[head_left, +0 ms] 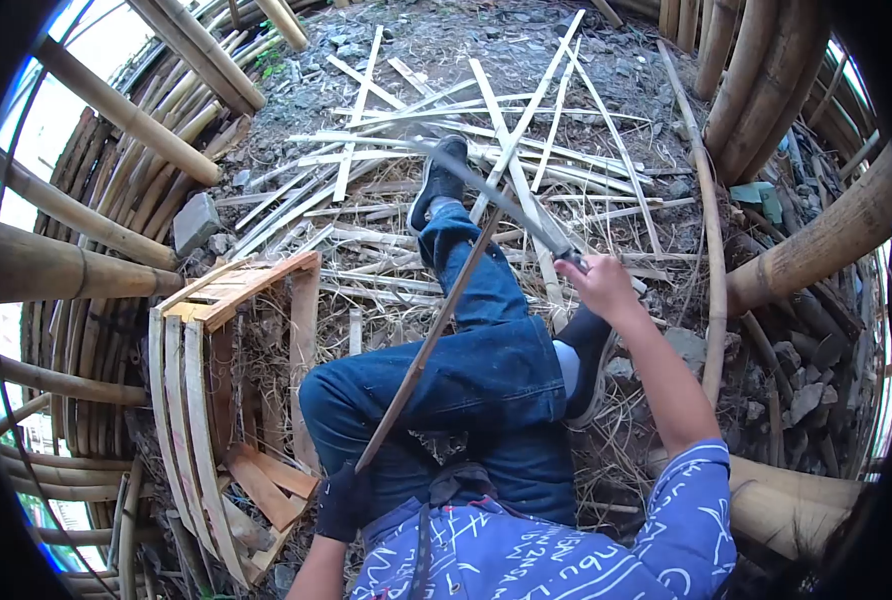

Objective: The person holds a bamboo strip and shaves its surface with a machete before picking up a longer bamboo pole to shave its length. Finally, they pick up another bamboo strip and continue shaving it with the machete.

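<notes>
My left hand, in a dark glove, is closed at my hip around the lower end of a long bamboo strip. The strip slants up and forward across my jeans. Out to the right, my bare right hand grips the dark handle of a machete. Its long blade points up and left, passes over the strip's far end in this view, and looks blurred toward the tip. Beyond my dark shoes, many pale split bamboo strips lie crisscrossed on the ground.
An open-slatted wooden crate stands close on my left, with a grey block beyond it. Thick bamboo poles frame both sides. A long thin pole lies to the right, near rubble. Dry straw and stones cover the ground.
</notes>
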`<state>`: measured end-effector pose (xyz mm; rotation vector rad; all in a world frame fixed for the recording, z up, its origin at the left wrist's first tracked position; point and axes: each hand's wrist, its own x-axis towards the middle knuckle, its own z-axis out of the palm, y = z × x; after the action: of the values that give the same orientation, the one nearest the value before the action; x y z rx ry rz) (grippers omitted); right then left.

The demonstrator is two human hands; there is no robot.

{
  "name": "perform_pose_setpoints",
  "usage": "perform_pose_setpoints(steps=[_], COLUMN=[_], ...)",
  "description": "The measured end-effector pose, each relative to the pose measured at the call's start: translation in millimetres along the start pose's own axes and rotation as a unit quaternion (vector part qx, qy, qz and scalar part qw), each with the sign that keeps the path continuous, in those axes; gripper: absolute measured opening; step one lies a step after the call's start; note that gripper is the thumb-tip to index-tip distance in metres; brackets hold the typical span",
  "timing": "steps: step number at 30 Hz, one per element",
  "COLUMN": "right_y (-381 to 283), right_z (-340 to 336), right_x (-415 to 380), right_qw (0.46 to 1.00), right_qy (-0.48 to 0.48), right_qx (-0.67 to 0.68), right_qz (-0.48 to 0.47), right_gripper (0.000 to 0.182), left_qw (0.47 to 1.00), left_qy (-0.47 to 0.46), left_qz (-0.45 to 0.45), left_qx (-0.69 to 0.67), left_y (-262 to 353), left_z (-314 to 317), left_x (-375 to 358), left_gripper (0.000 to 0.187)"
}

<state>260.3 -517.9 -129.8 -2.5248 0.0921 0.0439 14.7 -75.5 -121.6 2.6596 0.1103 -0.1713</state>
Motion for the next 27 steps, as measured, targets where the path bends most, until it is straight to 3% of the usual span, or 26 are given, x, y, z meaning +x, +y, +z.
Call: perform_pose_setpoints(steps=[6,8,11,13,14,20,21,23,27], right_y=[18,22,11,13,14,-17,-26,-44,-70], right_z=[16,19,13,15,16,20,24,35,63], right_x=[4,15,10,0,-6,-66,-77,-96,-115], right_qw=[0.997,0.996,0.997,0.994,0.995,0.948,0.949,0.931,0.942], right_qy=[-0.007,0.028,0.031,0.070,0.061,0.013,0.009,-0.026,-0.053], right_qx=[-0.074,-0.063,-0.008,0.045,0.038,0.299,0.296,0.358,0.331], right_qz=[-0.025,0.054,0.072,0.070,0.064,0.107,0.105,0.068,0.016], right_gripper=[0.072,0.073,0.071,0.069,0.069,0.063,0.063,0.057,0.059], left_qw=[1.000,1.000,0.993,0.992,0.991,0.992,0.988,0.985,0.980], left_qy=[-0.009,-0.011,-0.046,-0.059,-0.060,-0.078,-0.106,-0.108,-0.135], left_qz=[-0.009,-0.021,-0.107,-0.098,-0.108,-0.056,-0.066,-0.078,-0.088], left_qx=[0.011,0.015,-0.025,-0.049,-0.057,-0.084,-0.093,-0.109,-0.118], left_y=[13,22,29,30,28,11,13,14,14], left_z=[-8,-15,-23,-26,-24,-24,-29,-29,-32], left_x=[2,4,6,6,6,12,16,17,19], left_gripper=[0.020,0.019,0.027,0.027,0.027,0.027,0.036,0.038,0.037])
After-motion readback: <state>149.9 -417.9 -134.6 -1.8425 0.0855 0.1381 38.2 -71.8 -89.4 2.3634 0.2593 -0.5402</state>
